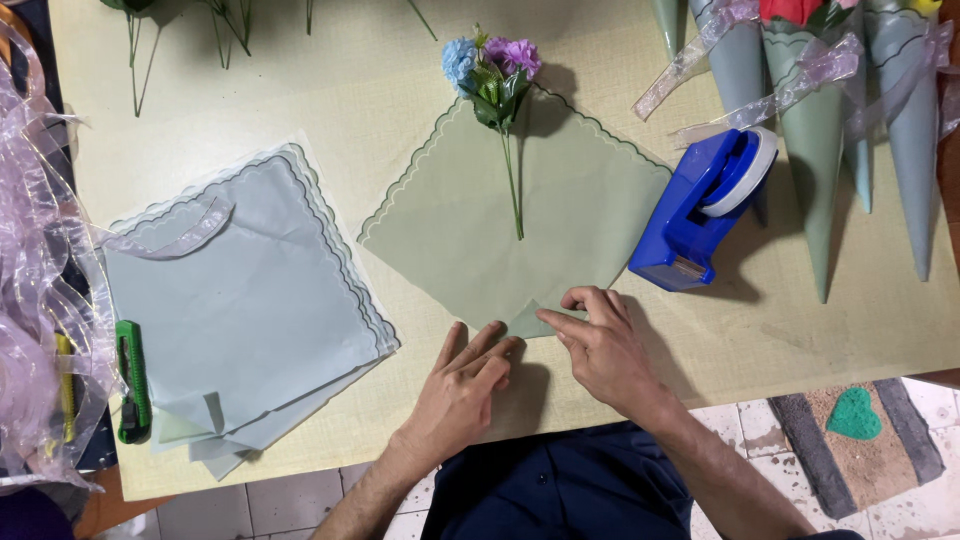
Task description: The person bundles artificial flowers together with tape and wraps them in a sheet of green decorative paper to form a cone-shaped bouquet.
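We see the green paper sheet [560, 215] lying flat on the desk [380, 90] like a diamond, one corner pointing away from us and the near corner folded up into a small flap [530, 320]. Our left hand [462, 385] and right hand [600, 345] both press on that flap, each grip flat and spread, clamped on nothing. The flower stem [513, 185] lies along the sheet's middle, running near to far, blooms [490, 60] at the far corner, with the blue tape holder [705, 205] just to the right.
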